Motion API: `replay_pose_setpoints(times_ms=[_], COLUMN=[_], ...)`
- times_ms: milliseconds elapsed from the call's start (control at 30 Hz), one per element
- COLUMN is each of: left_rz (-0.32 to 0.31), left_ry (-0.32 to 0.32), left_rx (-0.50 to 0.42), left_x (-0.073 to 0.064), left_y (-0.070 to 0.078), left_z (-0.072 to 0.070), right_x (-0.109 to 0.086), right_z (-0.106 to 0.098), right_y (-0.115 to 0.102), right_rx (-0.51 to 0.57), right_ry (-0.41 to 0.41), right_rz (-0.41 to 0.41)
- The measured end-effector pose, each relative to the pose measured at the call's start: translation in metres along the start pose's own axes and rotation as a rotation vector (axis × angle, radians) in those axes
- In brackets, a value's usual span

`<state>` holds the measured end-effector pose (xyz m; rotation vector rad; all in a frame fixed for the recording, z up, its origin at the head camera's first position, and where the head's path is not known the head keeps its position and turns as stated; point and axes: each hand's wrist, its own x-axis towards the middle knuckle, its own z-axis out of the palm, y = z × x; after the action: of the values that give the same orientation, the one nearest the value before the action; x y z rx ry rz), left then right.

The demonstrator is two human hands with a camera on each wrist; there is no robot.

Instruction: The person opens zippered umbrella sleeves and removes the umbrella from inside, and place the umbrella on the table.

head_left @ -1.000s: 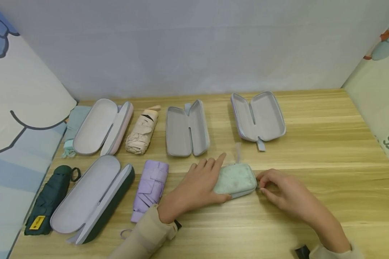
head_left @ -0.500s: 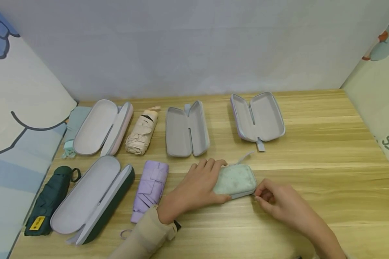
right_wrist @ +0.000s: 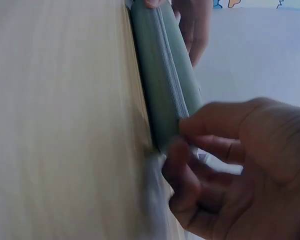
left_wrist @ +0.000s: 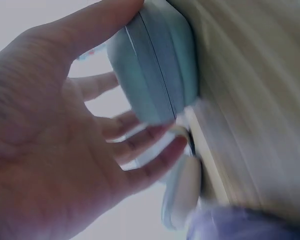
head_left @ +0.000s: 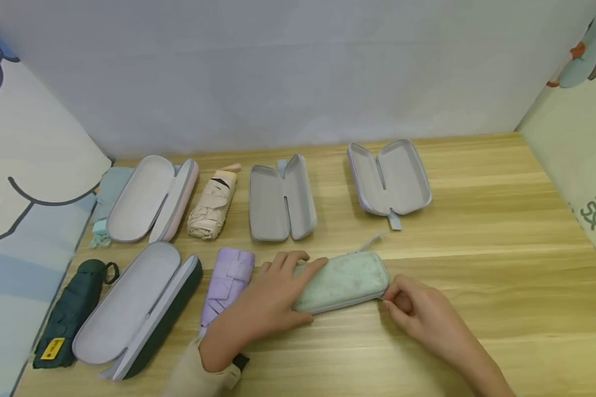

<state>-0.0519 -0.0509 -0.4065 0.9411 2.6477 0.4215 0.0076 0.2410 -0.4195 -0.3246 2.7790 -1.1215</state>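
Observation:
A mint-green zip case (head_left: pixel 345 281) lies flat at the front middle of the table, its seam along the near side. My left hand (head_left: pixel 265 303) holds its left end, thumb on the near side and fingers on the far side. The other fingers (left_wrist: pixel 155 155) reach behind the case in the left wrist view. At the near right corner, my right hand (head_left: pixel 422 314) pinches the zipper pull, mostly hidden by the fingertips. In the right wrist view the zipper (right_wrist: pixel 172 75) runs along the case's side. A thin strap (head_left: pixel 370 242) sticks out from the far edge.
Open cases in grey (head_left: pixel 283 204), lilac (head_left: pixel 404 176), pink (head_left: pixel 141 198) and dark green (head_left: pixel 129 303) stand around. Folded umbrellas, beige (head_left: pixel 212 207), purple (head_left: pixel 228 281), dark green (head_left: pixel 69 317) and pale teal (head_left: pixel 111 193), lie among them at the left.
My left hand has slid left along the case to its end, uncovering more of it. My right hand has brought the zipper pull round from the right end to the near corner.

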Motion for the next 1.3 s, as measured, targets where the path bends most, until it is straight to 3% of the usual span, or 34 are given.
replay_pose_setpoints(times_ms=[233,500,733,900,1300], left_rz=[0.086,0.097,0.103,0.121,0.14], left_ry=[0.125,0.136,0.151,0.172,0.183], left_rx=[0.002,-0.007,0.017,0.045,0.058], left_x=[-0.019,-0.02,-0.02,-0.019,-0.019], left_y=[-0.012,-0.016,-0.016,-0.017,-0.017], left_z=[0.0,-0.001,0.0,0.001,0.0], right_x=[-0.005,-0.006,-0.006,-0.006,0.0], right_z=[0.011,0.02,0.026,0.028,0.04], right_y=[-0.007,-0.015,-0.023,-0.029,-0.041], right_rx=[-0.082,-0.215,-0.217,-0.219,-0.342], right_ry=[0.166,0.321,0.354,0.332,0.343], right_rz=[0.051,-0.108,-0.128,-0.124,-0.267])
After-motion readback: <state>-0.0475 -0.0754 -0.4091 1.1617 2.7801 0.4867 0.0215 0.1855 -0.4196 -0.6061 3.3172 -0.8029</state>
